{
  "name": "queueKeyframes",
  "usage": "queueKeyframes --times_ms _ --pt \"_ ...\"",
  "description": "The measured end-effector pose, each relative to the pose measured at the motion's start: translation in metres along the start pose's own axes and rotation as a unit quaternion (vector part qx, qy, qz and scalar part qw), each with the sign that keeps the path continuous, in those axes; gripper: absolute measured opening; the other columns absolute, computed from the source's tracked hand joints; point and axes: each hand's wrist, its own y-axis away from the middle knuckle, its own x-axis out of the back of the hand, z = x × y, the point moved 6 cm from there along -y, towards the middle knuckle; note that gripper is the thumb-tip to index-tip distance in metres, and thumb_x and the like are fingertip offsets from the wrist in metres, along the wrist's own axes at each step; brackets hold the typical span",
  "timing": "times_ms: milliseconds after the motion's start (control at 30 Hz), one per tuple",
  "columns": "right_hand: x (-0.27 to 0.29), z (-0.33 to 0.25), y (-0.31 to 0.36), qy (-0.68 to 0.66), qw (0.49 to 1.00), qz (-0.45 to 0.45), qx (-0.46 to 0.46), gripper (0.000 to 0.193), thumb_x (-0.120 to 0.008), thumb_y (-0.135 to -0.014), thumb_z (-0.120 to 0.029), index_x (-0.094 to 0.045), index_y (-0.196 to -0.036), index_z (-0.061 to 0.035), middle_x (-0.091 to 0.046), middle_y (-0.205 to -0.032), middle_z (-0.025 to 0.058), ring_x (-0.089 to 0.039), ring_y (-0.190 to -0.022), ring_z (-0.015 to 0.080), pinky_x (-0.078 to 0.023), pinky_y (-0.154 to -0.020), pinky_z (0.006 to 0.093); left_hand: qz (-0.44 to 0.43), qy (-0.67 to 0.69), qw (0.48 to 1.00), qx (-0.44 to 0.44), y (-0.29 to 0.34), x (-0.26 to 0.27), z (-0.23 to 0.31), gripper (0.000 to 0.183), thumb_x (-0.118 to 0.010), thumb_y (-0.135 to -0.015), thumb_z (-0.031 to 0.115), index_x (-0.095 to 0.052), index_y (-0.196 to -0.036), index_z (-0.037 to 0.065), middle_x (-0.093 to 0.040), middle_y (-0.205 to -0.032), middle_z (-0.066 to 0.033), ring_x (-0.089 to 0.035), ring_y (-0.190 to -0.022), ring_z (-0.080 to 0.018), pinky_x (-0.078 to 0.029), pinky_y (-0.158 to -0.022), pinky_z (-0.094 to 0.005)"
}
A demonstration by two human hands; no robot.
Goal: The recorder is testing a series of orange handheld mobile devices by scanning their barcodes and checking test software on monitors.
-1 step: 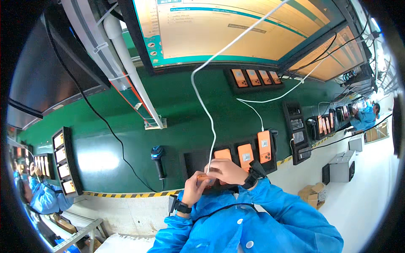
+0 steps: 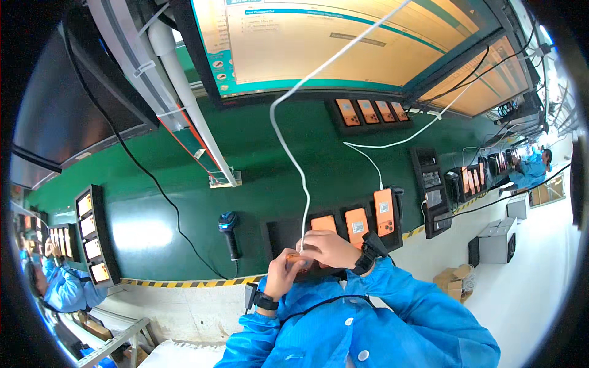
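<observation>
My left hand (image 2: 282, 274) is closed around an orange phone (image 2: 296, 258), held near the table's front edge and mostly hidden by fingers. Pinched at the phone's edge, the end of a white cable (image 2: 303, 190) sits in the fingers of my right hand (image 2: 333, 248). Whether its plug is inside the phone cannot be seen. Just beyond my hands lies a black tray (image 2: 279, 233) with orange phones, among them a middle phone (image 2: 356, 226) and a right-hand phone (image 2: 384, 211) joined to another white cable. One more phone (image 2: 323, 223) is partly behind my right hand.
A handheld scanner (image 2: 229, 232) lies left of the tray. Farther back stand another phone tray (image 2: 368, 126) and a large monitor (image 2: 307, 61). A black cable (image 2: 147, 170) crosses the green table at left. Co-workers in blue are at far left and far right.
The hanging white cable has swung slightly to the left. Both hands keep nearly the same place and grip.
</observation>
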Motion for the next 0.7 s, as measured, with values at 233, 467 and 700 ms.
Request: queueKeyframes --times_ms 233,467,700 --pt "0.002 0.011 0.006 -0.031 0.996 0.082 0.002 0.016 -0.068 -0.079 -0.017 -0.068 -0.088 -0.0031 -0.061 -0.087 0.0097 -0.061 -0.083 0.0246 -0.048 -0.073 0.0319 0.001 0.048 0.999 -0.014 -0.003 -0.002 -0.004 0.022 -0.063 -0.087 0.016 -0.057 -0.101 0.001 -0.065 -0.081 -0.0154 -0.064 -0.073 -0.0210 -0.049 -0.067 -0.0315" --pt "0.028 0.067 0.084 -0.104 0.953 0.240 -0.150 0.031 -0.064 -0.086 -0.026 -0.062 -0.109 -0.0065 -0.062 -0.082 0.0060 -0.058 -0.068 0.0142 -0.046 -0.061 0.0292 0.043 0.084 0.994 0.058 -0.050 0.008 -0.073 0.017 -0.058 -0.087 0.006 -0.059 -0.102 -0.002 -0.063 -0.096 -0.0044 -0.057 -0.082 -0.0099 -0.047 -0.073 -0.0258" --pt "0.016 0.130 0.241 -0.120 0.864 0.360 -0.331 0.026 -0.062 -0.085 -0.026 -0.063 -0.101 -0.0052 -0.067 -0.084 0.0084 -0.062 -0.071 0.0180 -0.048 -0.065 0.0306 0.107 0.052 0.993 0.000 -0.055 0.040 -0.057 0.037 -0.054 -0.088 0.005 -0.047 -0.122 -0.007 -0.053 -0.118 -0.0149 -0.054 -0.101 -0.0221 -0.043 -0.086 -0.0317"
